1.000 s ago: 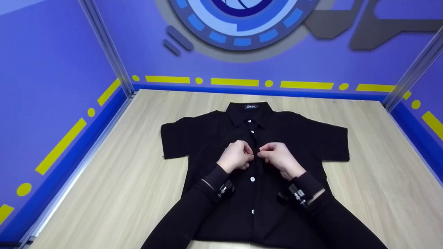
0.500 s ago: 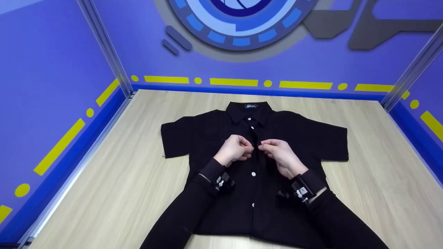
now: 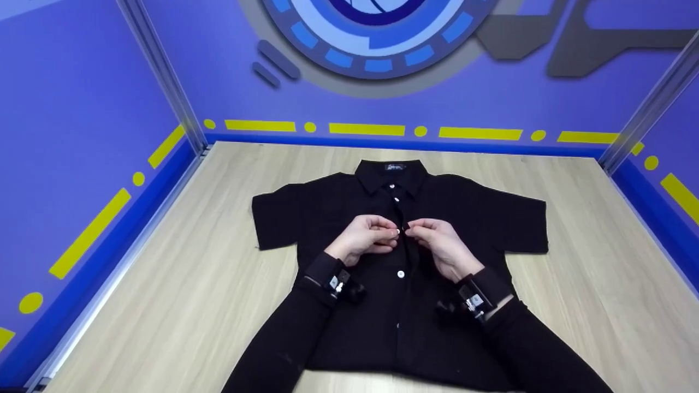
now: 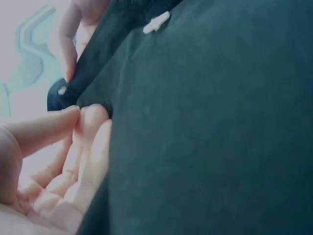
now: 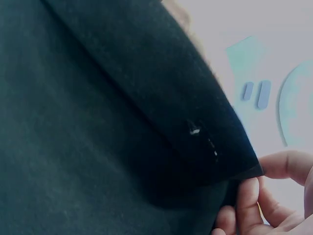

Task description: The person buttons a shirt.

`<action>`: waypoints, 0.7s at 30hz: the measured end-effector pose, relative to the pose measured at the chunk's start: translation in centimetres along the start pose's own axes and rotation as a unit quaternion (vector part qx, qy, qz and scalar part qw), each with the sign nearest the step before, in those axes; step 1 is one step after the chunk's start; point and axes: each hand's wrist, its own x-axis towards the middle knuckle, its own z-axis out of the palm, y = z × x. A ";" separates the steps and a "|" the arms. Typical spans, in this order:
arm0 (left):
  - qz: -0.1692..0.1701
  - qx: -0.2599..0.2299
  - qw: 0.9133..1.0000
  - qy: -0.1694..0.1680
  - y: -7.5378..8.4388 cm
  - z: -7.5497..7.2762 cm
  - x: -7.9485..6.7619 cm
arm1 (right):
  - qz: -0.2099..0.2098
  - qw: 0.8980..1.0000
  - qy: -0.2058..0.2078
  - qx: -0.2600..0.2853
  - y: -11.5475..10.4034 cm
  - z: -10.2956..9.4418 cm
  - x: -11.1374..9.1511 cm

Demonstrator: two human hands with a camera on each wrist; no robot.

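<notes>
We see the shirt [image 3: 357,327] lying on the surface [image 3: 164,273], its collar [image 3: 371,176] toward the back wall [image 3: 480,103] and its hem [image 3: 352,369] toward us. Its sleeves spread out left [image 3: 276,221] and right [image 3: 524,226]. The left grip [image 3: 364,240] lies left of the front opening, the right grip [image 3: 441,244] right of it, near each other. Between them, just beside the left one, we find a button [image 3: 398,232]; two buttons [image 3: 396,200] lie behind it, two others [image 3: 401,274] before it.

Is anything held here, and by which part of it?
A black shirt, held at its front opening: the left grip pinches one edge near a white button, the right grip the opposite edge.
</notes>
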 end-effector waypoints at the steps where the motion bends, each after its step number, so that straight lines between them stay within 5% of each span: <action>1: 0.001 -0.002 1.000 -0.008 0.0 -0.1 0.0 | -0.003 1.000 -0.001 -0.005 0.0 0.0 0.0; 10: 0.005 -0.020 0.999 -0.047 -0.1 -0.7 -0.1 | -0.009 0.999 0.005 -0.045 0.0 0.4 -0.3; 21: 0.010 -0.024 0.998 -0.054 -0.2 -0.8 -0.2 | -0.008 0.998 0.004 -0.062 0.1 0.4 -0.4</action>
